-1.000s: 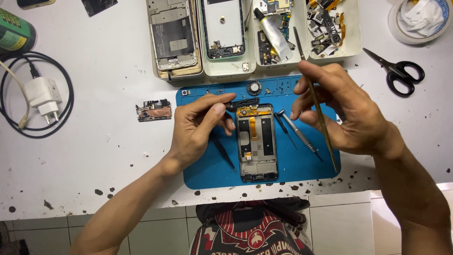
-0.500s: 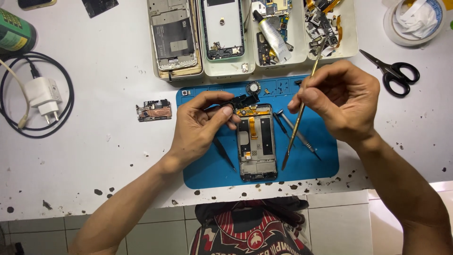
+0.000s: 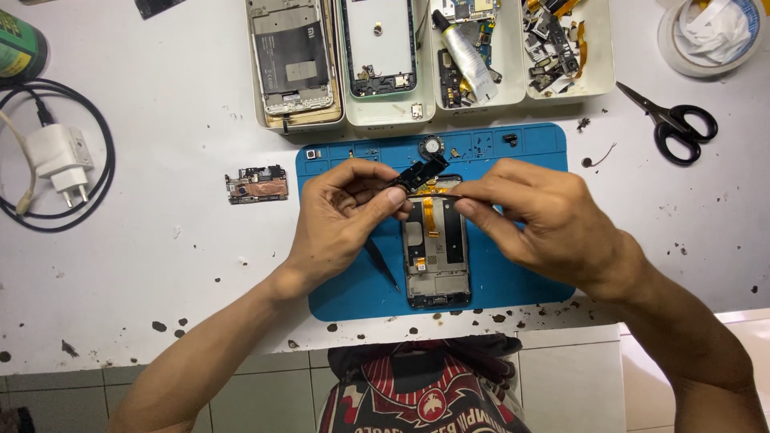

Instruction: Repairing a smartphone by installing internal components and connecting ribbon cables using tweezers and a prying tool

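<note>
The counter is white, flecked with dark specks along its near edge. The work mat is bright blue. The opened phone shows a black frame crossed by an orange ribbon strip. The small part pinched above it is black. The scissors are black; the charger is white with a black cable; the circuit board is copper-brown.

Small black part, irregular shape, held tilted just above the far end of the opened phone, pinched in left hand w/ right hand touching a thin dark strip off its right side. Opened phone frame lies flat, lengthwise near-to-far, mid blue mat; orange flex cable down its centre, internals exposed.
</note>
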